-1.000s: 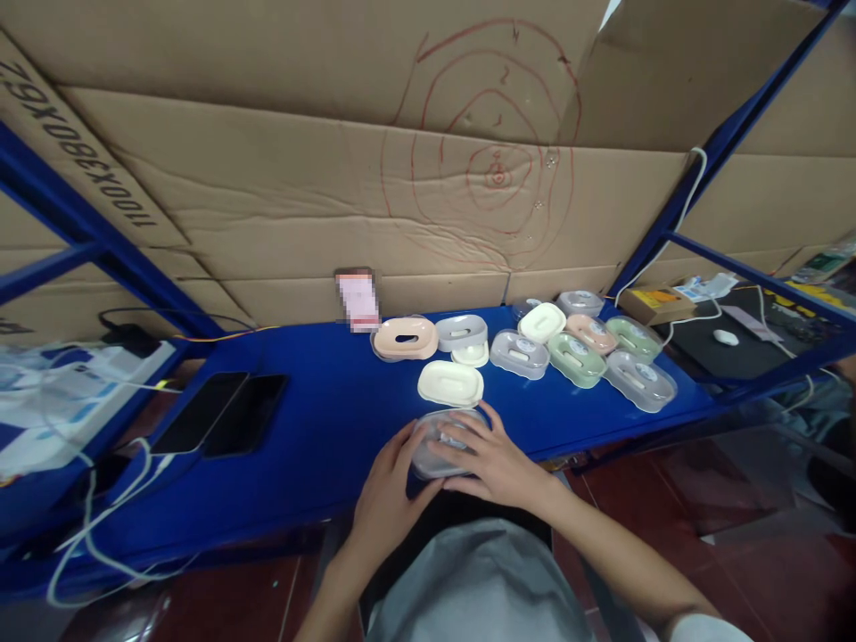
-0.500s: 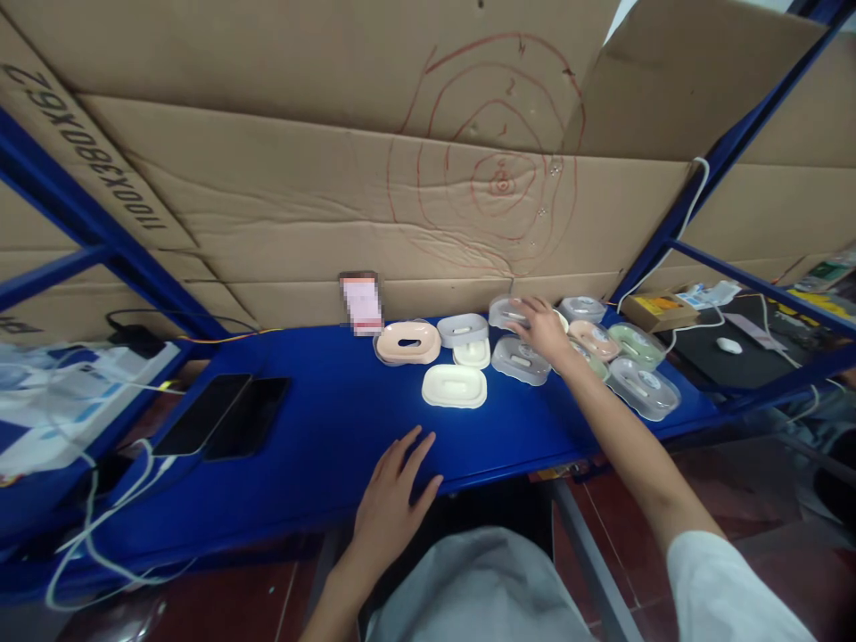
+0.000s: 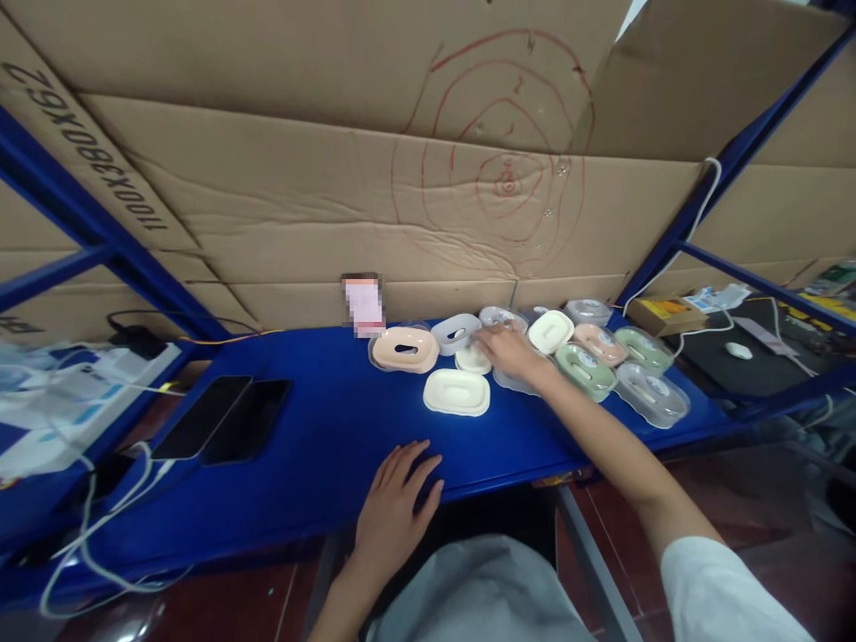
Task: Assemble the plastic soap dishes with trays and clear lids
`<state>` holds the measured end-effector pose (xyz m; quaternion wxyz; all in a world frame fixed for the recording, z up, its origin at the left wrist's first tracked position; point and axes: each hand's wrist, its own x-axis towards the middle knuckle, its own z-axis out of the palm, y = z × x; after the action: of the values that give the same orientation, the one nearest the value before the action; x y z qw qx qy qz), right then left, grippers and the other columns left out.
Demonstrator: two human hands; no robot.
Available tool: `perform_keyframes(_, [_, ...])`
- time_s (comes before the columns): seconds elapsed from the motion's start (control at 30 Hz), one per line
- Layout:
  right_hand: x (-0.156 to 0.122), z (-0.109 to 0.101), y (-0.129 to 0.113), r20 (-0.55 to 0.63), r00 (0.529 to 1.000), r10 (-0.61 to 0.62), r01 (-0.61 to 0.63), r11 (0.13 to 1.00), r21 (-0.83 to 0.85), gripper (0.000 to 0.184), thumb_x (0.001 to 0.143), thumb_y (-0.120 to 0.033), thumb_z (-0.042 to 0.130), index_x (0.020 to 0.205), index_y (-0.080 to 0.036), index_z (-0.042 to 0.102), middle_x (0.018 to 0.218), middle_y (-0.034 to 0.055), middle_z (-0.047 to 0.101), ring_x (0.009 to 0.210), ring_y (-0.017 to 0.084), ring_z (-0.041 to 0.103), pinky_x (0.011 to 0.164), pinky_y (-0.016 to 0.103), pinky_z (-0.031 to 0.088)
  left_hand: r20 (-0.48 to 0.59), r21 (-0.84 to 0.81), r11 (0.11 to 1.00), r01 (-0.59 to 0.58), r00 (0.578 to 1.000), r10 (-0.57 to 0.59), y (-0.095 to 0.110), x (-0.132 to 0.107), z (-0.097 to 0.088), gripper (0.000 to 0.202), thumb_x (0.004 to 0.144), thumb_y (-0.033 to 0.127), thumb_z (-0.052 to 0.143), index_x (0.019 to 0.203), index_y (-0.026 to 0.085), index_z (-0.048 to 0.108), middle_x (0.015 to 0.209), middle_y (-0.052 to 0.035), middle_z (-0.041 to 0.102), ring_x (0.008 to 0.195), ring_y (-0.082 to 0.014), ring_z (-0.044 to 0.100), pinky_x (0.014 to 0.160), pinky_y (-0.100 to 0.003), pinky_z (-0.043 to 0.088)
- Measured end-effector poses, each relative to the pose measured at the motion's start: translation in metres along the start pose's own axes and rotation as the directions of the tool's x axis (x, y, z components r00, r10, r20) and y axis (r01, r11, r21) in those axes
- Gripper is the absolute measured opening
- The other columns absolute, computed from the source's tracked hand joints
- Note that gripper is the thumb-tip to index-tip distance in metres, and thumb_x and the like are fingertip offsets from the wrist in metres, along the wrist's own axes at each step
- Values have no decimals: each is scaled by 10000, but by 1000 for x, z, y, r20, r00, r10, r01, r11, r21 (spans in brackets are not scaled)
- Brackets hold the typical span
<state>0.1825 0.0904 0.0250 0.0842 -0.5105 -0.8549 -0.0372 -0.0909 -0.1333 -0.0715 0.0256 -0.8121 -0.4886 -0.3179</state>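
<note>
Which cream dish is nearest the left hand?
The front cream dish, lowest in view; the second cream dish is behind it, by the right hand, the third cream dish farther right.

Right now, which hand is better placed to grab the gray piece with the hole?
The right hand, I think: it's beside the gray piece. The left hand is farther off, open near the front edge of the blue table.

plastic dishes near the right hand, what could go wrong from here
The grey tray beside the right hand appears to overlap a smaller cream piece, so it could slip. The right forearm crosses close to the nearer green dish and might nudge it into its neighbours.
</note>
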Motion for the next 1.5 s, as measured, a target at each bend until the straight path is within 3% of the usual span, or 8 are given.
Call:
perform_keyframes(0.13, [-26,13,-51,-8,999,-52,52,999,14,385,1106,-441,508,1245,-159,729,1210,188,766,1186,344,686,1162,556,351,28,11,1000,16,999,-17,1,-1,-1,362,1045,331,587,1398,286,655,1441,-77,681,1304,-299,669,1125,-524,559])
perform_keyframes(0.3, [-81,21,-84,-42,988,-146,149,985,92,382,1120,-436,507,1368,-212,693,1457,152,675,1343,285,628,1144,474,416,73,30,998,51,996,-53,4,10,-4,560,1066,332,542,1615,283,443,1671,-130,467,1488,-329,525,1149,-530,521])
perform_keyframes(0.43, [-95,14,-78,-95,973,-211,227,952,206,366,1149,-372,449,1460,-294,627,1477,48,677,1384,164,596,1142,340,433,108,53,998,-23,994,17,0,19,-1,543,1066,331,552,1602,323,469,1694,-95,448,1557,-341,439,1237,-589,397])
perform_keyframes(0.6, [-56,20,-65,-109,994,-28,45,986,160,435,1091,-139,422,1500,-95,562,1510,250,596,1407,330,563,1162,530,404,143,46,997,-54,989,47,-8,15,-5,476,1073,280,528,1546,331,533,1596,-83,576,1440,-305,577,1208,-567,424])
perform_keyframes(0.73, [-38,35,-77,-61,997,-38,47,986,159,419,1044,-233,605,1420,-48,606,1297,280,690,1234,390,653,1075,570,451,112,-44,999,-24,993,28,-17,6,-12,487,1074,142,443,1509,328,559,1539,-79,620,1361,-257,635,1072,-459,540])
perform_keyframes(0.93, [-87,23,-66,-48,986,-160,167,958,231,380,965,-12,579,1247,-235,703,1176,76,770,1194,238,682,1197,508,347,38,-130,991,32,999,-27,-23,4,-14,225,1063,240,562,1236,298,693,1438,-73,668,1303,-276,652,1051,-470,537])
perform_keyframes(1.1, [-116,2,-47,-221,965,-138,195,944,265,475,927,25,477,1252,-234,705,1426,112,683,1390,283,572,1217,578,318,-59,-87,992,94,993,-100,-20,6,-12,133,1040,273,595,1108,284,710,1361,-84,703,1225,-306,680,996,-490,523])
perform_keyframes(1.5, [-103,21,-104,-208,947,-245,300,904,305,404,1019,-72,508,1365,-209,666,1437,115,684,1364,269,603,1162,482,426,-97,99,986,137,987,-127,-28,4,-23,127,1037,284,575,1102,254,680,1285,-99,739,1165,-314,708,967,-488,501])
